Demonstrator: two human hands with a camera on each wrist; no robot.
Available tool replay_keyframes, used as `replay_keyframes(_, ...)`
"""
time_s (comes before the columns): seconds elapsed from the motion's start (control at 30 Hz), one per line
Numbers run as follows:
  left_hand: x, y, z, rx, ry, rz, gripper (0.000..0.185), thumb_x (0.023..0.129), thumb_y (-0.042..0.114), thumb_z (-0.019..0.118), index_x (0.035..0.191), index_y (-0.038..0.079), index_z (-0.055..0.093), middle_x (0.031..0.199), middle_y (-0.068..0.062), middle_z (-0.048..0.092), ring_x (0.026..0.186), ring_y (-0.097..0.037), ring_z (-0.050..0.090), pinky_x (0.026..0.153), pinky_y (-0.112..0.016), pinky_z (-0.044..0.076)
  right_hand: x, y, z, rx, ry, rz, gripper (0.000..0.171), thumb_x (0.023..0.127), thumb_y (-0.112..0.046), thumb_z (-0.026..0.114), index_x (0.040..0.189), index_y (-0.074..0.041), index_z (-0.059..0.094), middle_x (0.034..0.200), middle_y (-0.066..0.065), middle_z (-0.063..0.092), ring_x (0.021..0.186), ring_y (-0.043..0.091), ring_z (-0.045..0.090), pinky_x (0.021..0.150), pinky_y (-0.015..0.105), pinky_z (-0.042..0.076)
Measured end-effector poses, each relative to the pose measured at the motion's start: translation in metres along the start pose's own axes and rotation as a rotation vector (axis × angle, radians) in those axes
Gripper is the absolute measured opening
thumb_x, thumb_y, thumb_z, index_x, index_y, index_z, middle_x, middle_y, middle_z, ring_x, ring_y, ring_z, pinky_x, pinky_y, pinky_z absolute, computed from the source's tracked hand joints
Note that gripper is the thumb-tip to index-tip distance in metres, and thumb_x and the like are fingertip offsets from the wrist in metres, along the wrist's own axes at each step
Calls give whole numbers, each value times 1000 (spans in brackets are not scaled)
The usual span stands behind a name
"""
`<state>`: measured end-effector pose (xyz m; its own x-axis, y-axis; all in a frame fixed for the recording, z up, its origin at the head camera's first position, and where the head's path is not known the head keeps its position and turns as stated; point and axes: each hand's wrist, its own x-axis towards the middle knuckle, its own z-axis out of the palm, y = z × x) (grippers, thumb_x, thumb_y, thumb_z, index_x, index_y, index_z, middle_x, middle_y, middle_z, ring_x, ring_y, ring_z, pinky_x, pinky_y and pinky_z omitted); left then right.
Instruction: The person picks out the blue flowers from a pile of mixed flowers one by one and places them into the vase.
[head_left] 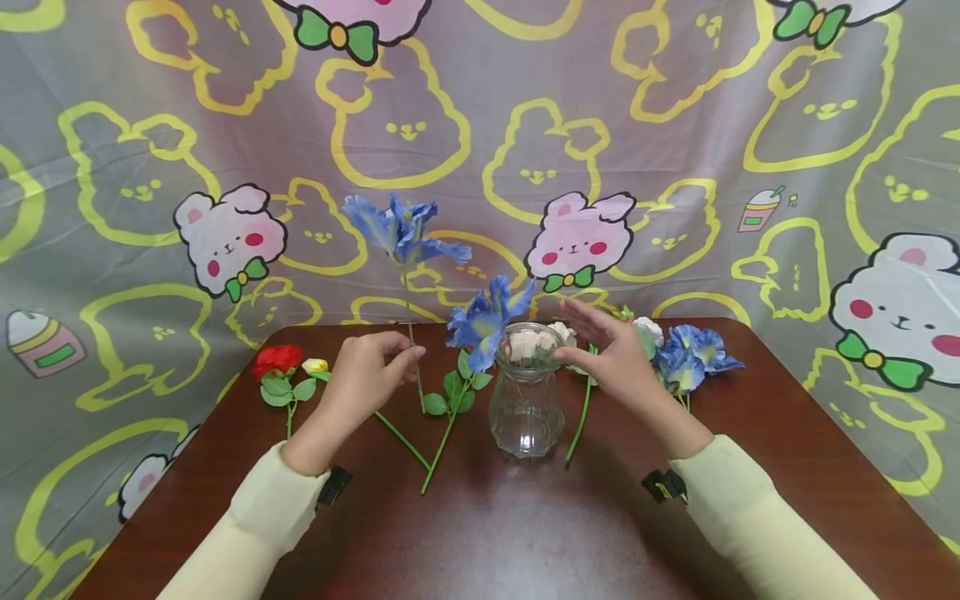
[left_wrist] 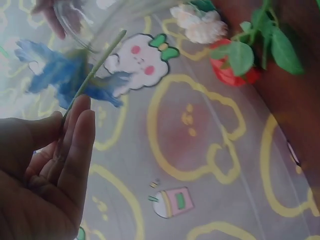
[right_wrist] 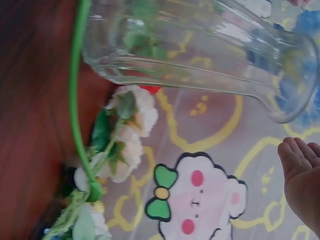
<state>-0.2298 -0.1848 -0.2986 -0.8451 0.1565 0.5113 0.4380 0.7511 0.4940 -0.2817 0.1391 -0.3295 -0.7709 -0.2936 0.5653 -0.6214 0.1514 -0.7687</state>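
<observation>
My left hand pinches the thin stem of a blue artificial flower between thumb and fingertips, its bloom held upright above the table. In the left wrist view the stem slants up past the fingertips. A second blue bloom shows between that hand and the vase; whether it shares the held stem I cannot tell. The clear glass vase stands upright on the table. Beside its rim is my right hand, fingers extended. The right wrist view shows this hand apart from the glass mouth.
On the brown table lie a red rose and a yellow-white bud at left. Green leafy stems lie left of the vase. White flowers lie behind it, blue flowers at right. A patterned cloth hangs behind.
</observation>
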Motion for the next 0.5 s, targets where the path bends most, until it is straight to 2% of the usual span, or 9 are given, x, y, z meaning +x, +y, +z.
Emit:
replay_keyframes(0.17,-4,16,2,-27,-6,67,21,92,17,70,71,12,68,60,9,63,55,-5,60,52,-29,47,4,-12,-1,27,27,-43,62,84,2,74,141,2,47,138,19,52,126,30,51,97,25,45)
replay_keyframes(0.37,-8,34,4,-77,-2,166,20,90,13,71,70,13,67,60,11,62,55,-3,61,50,-26,48,6,-26,2,76,47,-80,58,84,4,73,137,3,51,134,18,56,123,23,54,98,30,45)
replay_keyframes(0.5,-9,47,7,-94,-7,226,19,89,12,72,70,14,67,59,11,61,51,1,56,45,-24,44,7,-37,5,93,47,-124,55,83,8,72,135,3,54,132,16,59,121,22,56,97,35,46)
